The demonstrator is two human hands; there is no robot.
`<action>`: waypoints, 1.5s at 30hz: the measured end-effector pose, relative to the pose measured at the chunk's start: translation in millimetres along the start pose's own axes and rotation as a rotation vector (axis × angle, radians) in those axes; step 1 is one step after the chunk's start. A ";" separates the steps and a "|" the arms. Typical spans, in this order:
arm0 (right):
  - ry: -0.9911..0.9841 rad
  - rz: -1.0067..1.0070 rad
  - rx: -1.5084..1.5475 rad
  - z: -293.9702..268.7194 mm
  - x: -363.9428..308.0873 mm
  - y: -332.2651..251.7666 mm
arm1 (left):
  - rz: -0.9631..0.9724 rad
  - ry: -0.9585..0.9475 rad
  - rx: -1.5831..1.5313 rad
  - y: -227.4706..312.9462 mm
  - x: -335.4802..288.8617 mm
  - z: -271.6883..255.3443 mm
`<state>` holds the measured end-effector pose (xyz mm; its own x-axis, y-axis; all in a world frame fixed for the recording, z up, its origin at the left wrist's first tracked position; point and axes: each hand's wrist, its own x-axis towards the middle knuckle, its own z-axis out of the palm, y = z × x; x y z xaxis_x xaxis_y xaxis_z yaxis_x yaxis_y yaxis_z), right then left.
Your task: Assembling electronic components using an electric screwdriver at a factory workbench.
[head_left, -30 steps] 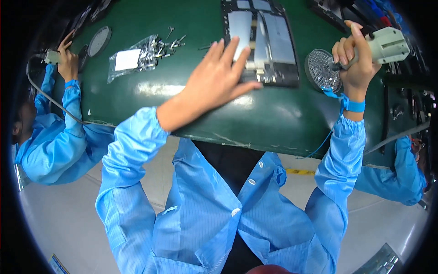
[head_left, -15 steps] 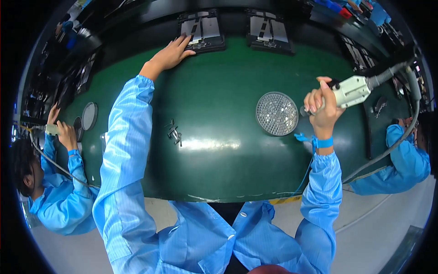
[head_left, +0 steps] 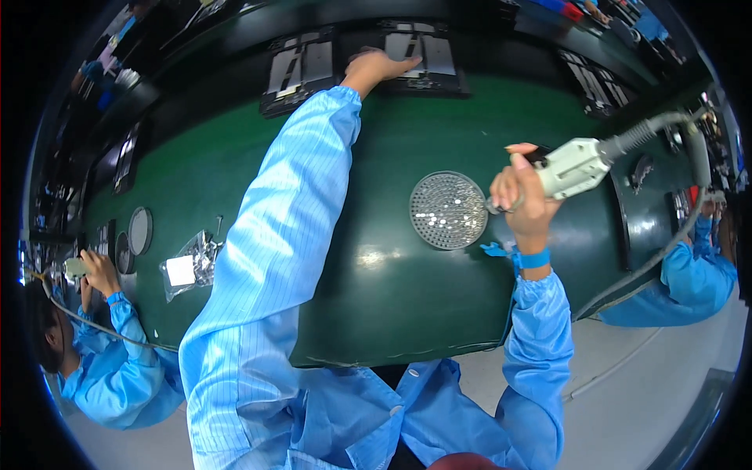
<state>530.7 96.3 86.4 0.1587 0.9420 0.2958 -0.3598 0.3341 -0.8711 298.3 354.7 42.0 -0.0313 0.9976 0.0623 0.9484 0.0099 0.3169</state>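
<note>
My left hand reaches to the far side of the table, at the right one of two flat black device housings with silvery panels. One digit stretches out over that housing; the other fingers are bent back and partly hidden, and I see nothing held. The left housing lies beside my wrist. My right hand is wrapped round a pale electric screwdriver with a grey cable sleeve. Its tip points left, by the rim of a round grey dimpled screw dish with shiny bits in it.
A clear plastic bag with small metal parts and a white label lies left of my sleeve, near a loose screw. Two round dishes stand farther left. People in blue sleeves work at both sides. A blue wrist strap trails a cord.
My left hand has moved right, from the left housing to the right one. The whole view has shifted. My left sleeve now covers where small metal parts lay; the plastic bag has come into sight.
</note>
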 end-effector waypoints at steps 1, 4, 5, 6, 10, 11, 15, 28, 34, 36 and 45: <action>-0.009 0.010 0.001 3.2 -2.4 0.6 | 0.010 0.001 0.001 -3.3 4.3 0.3; -0.005 0.028 0.011 -2.5 -8.0 -1.3 | -0.180 -0.260 -0.615 34.6 -3.6 -1.0; -0.018 0.018 0.017 -3.7 -9.6 -4.7 | -0.164 -0.268 -0.611 48.0 -9.1 -8.8; -0.024 0.015 0.021 -6.2 -10.6 -6.0 | -0.239 -0.352 -0.786 56.8 -12.1 -14.1; -0.038 0.007 0.019 2.3 -11.3 -7.3 | -0.244 -0.391 -1.256 46.4 -0.2 -16.3; -0.051 0.014 0.028 5.5 -10.7 -7.4 | -0.211 -0.392 -1.578 38.9 2.9 -18.2; -0.084 -0.026 0.023 18.8 -8.5 -3.0 | -0.145 -0.126 -1.070 -9.7 4.9 -40.2; -0.164 -0.079 -0.010 -3.1 -5.9 1.8 | -0.389 0.122 -1.106 -94.5 -363.7 -89.9; -0.158 -0.089 -0.061 2.7 -14.6 0.7 | -0.312 -0.107 -0.874 -73.6 -443.5 -78.5; -0.162 -0.090 -0.074 1.7 -16.5 -2.8 | -0.010 -0.056 -0.448 -78.6 -446.0 -73.7; -0.223 -0.051 -0.011 1.9 -13.6 -3.5 | 0.029 0.028 -0.130 -158.2 -344.0 -96.3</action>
<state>528.1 82.4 86.1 -0.0307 0.9079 0.4180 -0.3463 0.3826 -0.8566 128.6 3.3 61.6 -0.0151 0.9950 0.0985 0.9001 -0.0293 0.4346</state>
